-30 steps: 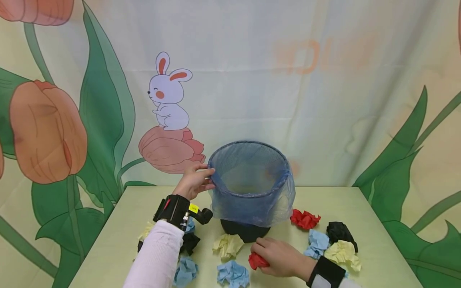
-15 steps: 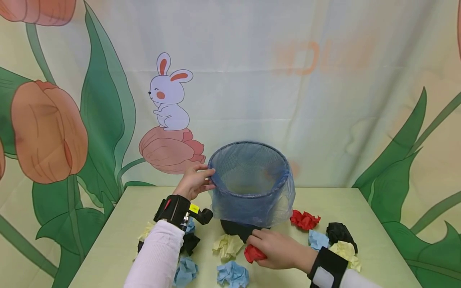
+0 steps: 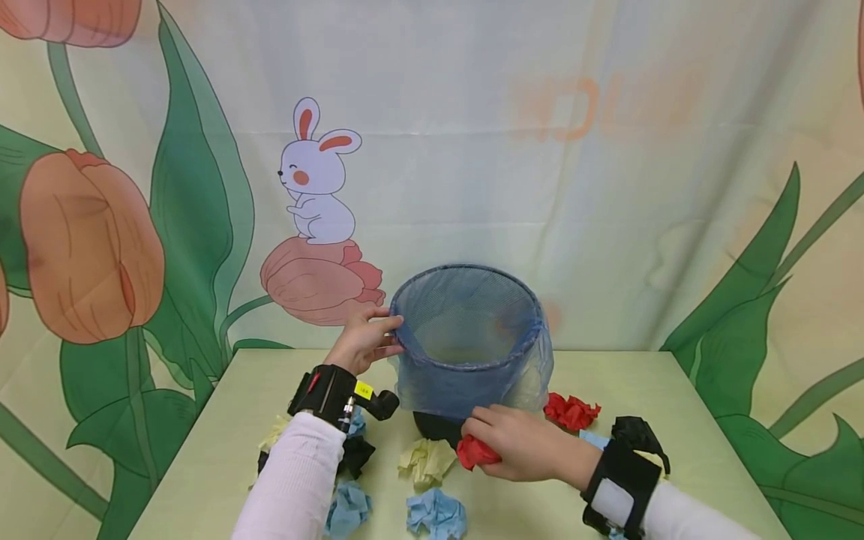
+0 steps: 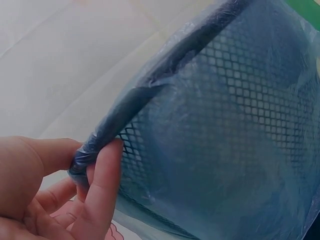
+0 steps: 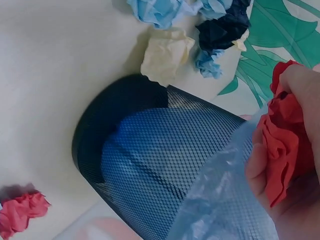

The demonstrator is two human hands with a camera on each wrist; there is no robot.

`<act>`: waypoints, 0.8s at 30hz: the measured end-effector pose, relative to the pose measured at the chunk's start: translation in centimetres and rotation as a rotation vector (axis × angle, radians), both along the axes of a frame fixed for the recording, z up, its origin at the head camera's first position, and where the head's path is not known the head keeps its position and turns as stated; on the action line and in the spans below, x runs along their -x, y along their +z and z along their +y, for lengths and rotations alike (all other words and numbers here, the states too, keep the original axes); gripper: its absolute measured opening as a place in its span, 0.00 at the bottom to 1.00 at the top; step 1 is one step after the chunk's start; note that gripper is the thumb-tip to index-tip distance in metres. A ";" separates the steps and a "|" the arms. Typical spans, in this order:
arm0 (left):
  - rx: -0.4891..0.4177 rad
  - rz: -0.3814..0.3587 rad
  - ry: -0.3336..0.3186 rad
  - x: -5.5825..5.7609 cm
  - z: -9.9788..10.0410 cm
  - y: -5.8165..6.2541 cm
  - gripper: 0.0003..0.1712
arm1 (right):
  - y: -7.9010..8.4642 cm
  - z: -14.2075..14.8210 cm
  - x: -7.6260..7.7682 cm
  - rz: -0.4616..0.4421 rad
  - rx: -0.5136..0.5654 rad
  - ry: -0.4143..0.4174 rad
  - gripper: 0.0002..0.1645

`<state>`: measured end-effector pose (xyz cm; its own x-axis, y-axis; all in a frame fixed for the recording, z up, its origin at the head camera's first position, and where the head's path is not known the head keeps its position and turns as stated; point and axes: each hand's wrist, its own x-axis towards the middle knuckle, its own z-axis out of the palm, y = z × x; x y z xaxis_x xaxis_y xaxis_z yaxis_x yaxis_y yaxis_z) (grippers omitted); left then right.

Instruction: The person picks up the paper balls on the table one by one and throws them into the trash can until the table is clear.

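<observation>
A black mesh wastebasket [image 5: 145,160] lined with a blue plastic bag [image 3: 459,386] stands on the table. My left hand [image 3: 364,341] pinches the basket's rim at its left side, with thumb and fingers on either side of the bag-covered edge [image 4: 117,117]. In front of the basket, my right hand [image 3: 520,446] grips a crumpled red paper ball [image 3: 478,452], raised off the table in the right wrist view. Just left of that hand lies a crumpled yellow paper [image 3: 427,463], with a blue one [image 3: 436,514] nearer me.
Another red paper ball [image 3: 571,412] lies right of the basket, near a black one [image 3: 640,441]. More crumpled papers, including a black one [image 3: 355,454] and a blue one [image 3: 349,508], lie beside my left forearm. A printed curtain [image 3: 607,187] hangs behind the table [image 3: 270,371].
My right hand has risen toward the basket's front with the red paper ball in its grip. The left hand has stayed at the rim.
</observation>
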<state>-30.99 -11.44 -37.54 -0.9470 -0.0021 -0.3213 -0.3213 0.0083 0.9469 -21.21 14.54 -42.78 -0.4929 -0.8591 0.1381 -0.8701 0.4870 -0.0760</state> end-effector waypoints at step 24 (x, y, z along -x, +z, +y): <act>0.009 0.005 -0.012 0.1 0.1 -0.2 0.26 | 5.2 -0.6 1.1 0.110 0.022 0.048 0.20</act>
